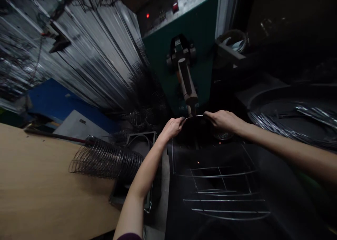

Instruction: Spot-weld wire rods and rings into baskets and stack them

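Note:
My left hand [172,128] and my right hand [222,120] are raised in front of a green machine [155,53]. Each pinches one side of a thin curved metal wire [198,116]. The middle of that wire lies at the tip of the machine's thick projecting arm [187,79], and the dark blur hides whether they touch. Below, a wire rack [223,176] of crossing rods spreads over dark cloth. I cannot tell whether the curved wire is joined to it. Small sparks glow between the wire and the rack.
To the left, a coil-like stack of wire rings [105,159] hangs on a rod beside a wooden board [39,183]. A large round basin [276,92] on the right holds bundled wire pieces [276,127]. A blue panel [58,97] stands at the left.

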Tool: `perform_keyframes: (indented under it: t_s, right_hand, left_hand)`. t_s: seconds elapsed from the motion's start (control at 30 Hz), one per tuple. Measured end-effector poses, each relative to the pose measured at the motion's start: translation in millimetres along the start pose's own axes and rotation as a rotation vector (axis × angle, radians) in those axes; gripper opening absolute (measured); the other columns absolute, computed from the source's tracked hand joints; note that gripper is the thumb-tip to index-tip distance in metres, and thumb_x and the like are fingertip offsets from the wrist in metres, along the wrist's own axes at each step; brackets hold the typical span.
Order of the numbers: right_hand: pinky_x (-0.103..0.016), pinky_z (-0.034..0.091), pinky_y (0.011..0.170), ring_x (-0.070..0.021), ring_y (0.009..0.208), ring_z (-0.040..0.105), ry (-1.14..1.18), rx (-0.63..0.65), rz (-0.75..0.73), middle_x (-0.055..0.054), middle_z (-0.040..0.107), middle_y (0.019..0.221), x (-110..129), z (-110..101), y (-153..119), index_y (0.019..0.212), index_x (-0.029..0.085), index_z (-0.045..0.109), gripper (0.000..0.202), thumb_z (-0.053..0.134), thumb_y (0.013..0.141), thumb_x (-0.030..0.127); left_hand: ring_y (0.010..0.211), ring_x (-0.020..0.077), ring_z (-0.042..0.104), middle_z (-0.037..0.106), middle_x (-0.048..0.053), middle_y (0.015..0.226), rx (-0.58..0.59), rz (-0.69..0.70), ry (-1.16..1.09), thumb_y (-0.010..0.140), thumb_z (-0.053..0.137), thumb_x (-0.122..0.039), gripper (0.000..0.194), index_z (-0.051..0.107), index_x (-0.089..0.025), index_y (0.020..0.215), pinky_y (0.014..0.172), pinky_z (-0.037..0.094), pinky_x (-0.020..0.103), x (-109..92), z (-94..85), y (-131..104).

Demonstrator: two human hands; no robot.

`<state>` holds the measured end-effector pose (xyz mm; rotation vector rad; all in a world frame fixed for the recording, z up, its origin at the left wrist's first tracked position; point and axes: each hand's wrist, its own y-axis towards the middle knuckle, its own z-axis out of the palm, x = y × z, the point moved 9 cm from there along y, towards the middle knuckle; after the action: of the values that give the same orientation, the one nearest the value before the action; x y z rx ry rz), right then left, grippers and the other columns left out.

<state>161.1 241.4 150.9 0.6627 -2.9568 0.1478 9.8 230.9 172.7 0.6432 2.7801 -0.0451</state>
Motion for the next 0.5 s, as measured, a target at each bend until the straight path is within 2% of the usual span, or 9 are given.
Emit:
perform_keyframes:
  t_s: [0.17, 0.37, 0.5]
  right_hand:
    - [-0.028, 0.035, 0.056, -0.0256, 0.076, 0.064, -0.007, -0.016, -0.014, -0.013, 0.066, 0.090, 6.4, -5.4, 0.9, 0.119, 0.020, 0.054, 0.033, 0.032, 0.095, 0.026]
    - [-0.027, 0.037, 0.058, -0.0258, 0.079, 0.064, 0.083, -0.038, 0.008, -0.011, 0.066, 0.090, 7.0, -9.8, -1.4, 0.112, 0.022, 0.058, 0.038, 0.027, 0.098, 0.039]
    - [-0.027, 0.036, 0.057, -0.0245, 0.077, 0.064, 0.059, -0.035, 0.010, -0.011, 0.066, 0.090, 1.2, -4.2, 0.7, 0.112, 0.021, 0.058, 0.035, 0.029, 0.097, 0.035]
  left_hand:
    - [0.067, 0.0135, 0.062, 0.069, 0.004, 0.078, -0.030, 0.001, -0.003, 0.097, 0.037, -0.031, 0.030, 0.064, -0.018, 0.097, 0.063, 0.037, 0.022, 4.6, -0.5, -3.1]
    - [0.067, 0.0142, 0.062, 0.070, 0.005, 0.079, -0.039, -0.018, 0.003, 0.096, 0.036, -0.032, 0.032, 0.065, -0.018, 0.095, 0.062, 0.037, 0.022, 5.0, -1.5, -2.4]
    - [0.072, 0.0156, 0.064, 0.071, 0.006, 0.082, -0.040, -0.037, 0.021, 0.096, 0.037, -0.031, 0.031, 0.065, -0.018, 0.097, 0.064, 0.040, 0.022, 2.8, -0.7, -2.7]
